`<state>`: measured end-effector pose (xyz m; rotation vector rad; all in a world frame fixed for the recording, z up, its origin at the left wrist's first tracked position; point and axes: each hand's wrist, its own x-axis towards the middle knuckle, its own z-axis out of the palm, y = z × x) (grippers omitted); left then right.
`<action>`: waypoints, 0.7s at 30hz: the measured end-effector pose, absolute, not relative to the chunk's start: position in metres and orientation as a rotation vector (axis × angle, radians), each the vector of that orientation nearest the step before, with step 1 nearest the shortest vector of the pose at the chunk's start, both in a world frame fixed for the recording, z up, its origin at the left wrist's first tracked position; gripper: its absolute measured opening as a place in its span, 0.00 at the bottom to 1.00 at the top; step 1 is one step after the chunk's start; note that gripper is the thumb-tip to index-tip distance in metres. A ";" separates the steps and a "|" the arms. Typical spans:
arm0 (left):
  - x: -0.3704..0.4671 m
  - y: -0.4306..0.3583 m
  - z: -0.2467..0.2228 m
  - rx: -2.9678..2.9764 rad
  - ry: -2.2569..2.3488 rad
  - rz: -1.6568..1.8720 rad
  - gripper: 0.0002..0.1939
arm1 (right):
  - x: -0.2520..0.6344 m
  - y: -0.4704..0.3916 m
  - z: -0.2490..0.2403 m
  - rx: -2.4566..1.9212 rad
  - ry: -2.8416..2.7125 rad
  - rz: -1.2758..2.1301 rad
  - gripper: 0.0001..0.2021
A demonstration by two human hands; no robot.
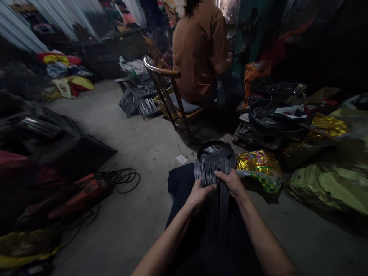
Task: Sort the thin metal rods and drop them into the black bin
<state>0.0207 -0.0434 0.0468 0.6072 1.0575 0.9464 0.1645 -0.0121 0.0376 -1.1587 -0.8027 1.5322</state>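
Note:
A thick bundle of thin grey metal rods (209,172) rests over my lap on dark cloth (181,188). My left hand (199,193) is closed round its left side, thumb lying across the front. On the right, my right hand (230,182) grips more of the same rods, its thumb pointing inward over them. A narrow gap parts the two portions near the top. Just beyond the rods stands a round black basin (232,149) with more metal pieces in it. The fingers behind the bundle are hidden.
A person in a brown shirt (194,53) sits ahead on a wooden chair (184,111). Gold packaging (258,163) and pale green sacks (327,188) lie to the right. Black cable (126,180) coils on the floor at left, near a yellow fan guard (25,247).

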 end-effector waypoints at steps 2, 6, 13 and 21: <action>0.021 -0.043 0.048 0.623 1.054 0.945 0.18 | 0.164 -0.011 0.035 -1.186 -0.833 1.519 0.16; 0.020 -0.043 0.049 0.617 1.036 0.952 0.22 | 0.165 -0.011 0.032 -1.179 -0.836 1.519 0.17; 0.019 -0.043 0.043 0.708 1.077 0.967 0.20 | 0.168 -0.016 0.038 -1.143 -0.720 1.529 0.15; 0.023 -0.044 0.044 0.658 1.055 1.002 0.24 | 0.161 -0.011 0.033 -1.207 -0.917 1.490 0.17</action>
